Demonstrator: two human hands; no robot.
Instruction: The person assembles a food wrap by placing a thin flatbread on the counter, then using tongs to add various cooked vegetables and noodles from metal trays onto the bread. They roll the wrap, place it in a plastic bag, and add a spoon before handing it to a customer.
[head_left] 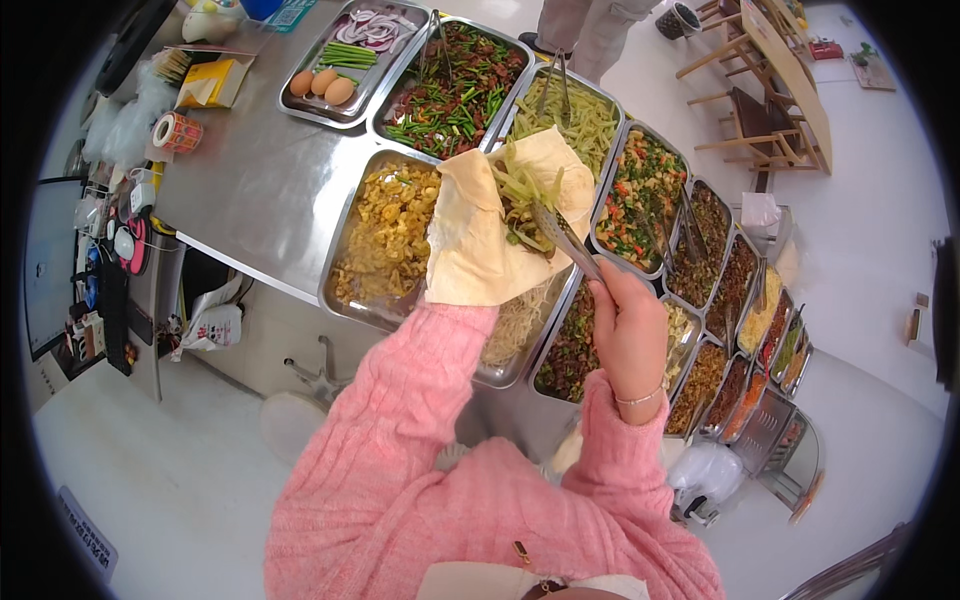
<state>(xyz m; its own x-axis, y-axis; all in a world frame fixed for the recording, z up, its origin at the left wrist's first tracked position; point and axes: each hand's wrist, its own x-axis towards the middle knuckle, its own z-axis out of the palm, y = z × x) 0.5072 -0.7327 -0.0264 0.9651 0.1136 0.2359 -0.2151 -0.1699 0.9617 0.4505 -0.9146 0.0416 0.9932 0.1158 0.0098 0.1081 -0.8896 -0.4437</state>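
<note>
A thin, pale flatbread (pixel 468 235) lies spread over my left hand, which is hidden beneath it. Only my pink left sleeve (pixel 425 350) shows below the bread. Pale green shreds (pixel 525 185) and some darker filling sit along the bread's middle. My right hand (pixel 632 325) is closed around metal tongs (pixel 568 240), their tips touching the filling. Under and beside the bread are steel trays of yellow scrambled-egg-like food (pixel 390 215), pale noodle-like strands (pixel 520 325) and, farther off, more green shreds (pixel 580 115) with another pair of tongs.
Trays of chopped dishes (pixel 640 190) run away to the right, several with tongs. At the far left stand a meat-and-green-pepper tray (pixel 455 85) and a tray with eggs (pixel 325 85) and onion. A steel counter (pixel 250 190) holds a sticker roll (pixel 177 132). A person's legs (pixel 588 35) stand beyond.
</note>
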